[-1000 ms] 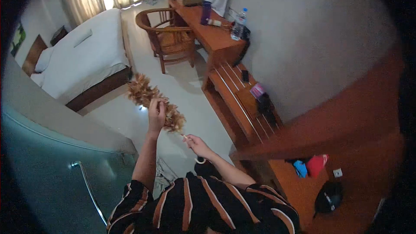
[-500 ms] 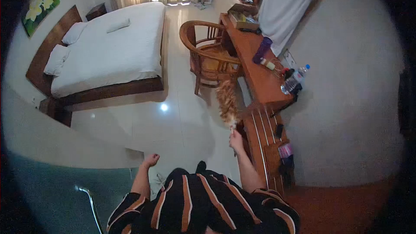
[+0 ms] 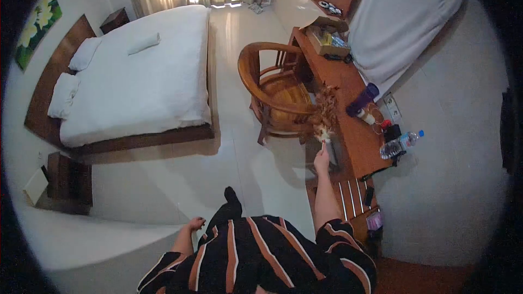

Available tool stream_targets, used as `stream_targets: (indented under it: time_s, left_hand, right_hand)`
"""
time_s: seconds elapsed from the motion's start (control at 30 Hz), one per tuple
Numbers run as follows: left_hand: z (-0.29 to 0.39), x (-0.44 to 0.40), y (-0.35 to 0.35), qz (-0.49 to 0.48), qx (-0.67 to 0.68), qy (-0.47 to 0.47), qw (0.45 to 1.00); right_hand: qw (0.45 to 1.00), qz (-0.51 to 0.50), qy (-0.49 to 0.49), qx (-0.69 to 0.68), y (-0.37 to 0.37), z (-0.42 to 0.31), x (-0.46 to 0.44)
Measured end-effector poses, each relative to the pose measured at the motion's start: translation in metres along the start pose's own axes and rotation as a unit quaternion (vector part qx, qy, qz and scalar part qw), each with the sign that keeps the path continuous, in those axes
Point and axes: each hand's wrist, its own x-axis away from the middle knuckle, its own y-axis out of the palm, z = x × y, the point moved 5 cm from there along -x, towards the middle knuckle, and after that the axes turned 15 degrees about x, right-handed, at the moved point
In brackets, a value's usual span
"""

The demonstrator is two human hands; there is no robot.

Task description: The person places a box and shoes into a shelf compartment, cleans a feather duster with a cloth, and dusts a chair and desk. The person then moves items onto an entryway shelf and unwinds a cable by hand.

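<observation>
My right hand is closed round the handle of a brown feather duster. The duster's feathers reach up beside the edge of the wooden desk and in front of the wooden armchair. Low on the left, my left hand hangs near my leg. It holds nothing, and its fingers are loosely bent and a little apart.
On the desk are an open cardboard box, a purple tumbler and a water bottle. A slatted wooden bench adjoins it. The white bed lies left. A mop leans far back.
I have stepped forward, so the desk and chair appear nearer. My right hand has carried the duster from above the bench up to the desk's edge. My left hand has dropped lower.
</observation>
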Motion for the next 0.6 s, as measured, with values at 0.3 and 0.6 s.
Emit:
stream_targets:
  time_s: [0.3,0.6]
  left_hand:
    - [0.322,-0.054,-0.128,0.053,0.041,0.28,0.958]
    - [0.553,-0.059,-0.09,-0.117,0.068,0.366,0.921]
  right_hand:
    - [0.991,-0.046,-0.117,-0.041,0.131,-0.169,0.037]
    - [0.934,-0.196,-0.284,-0.092,0.125,-0.409,-0.058]
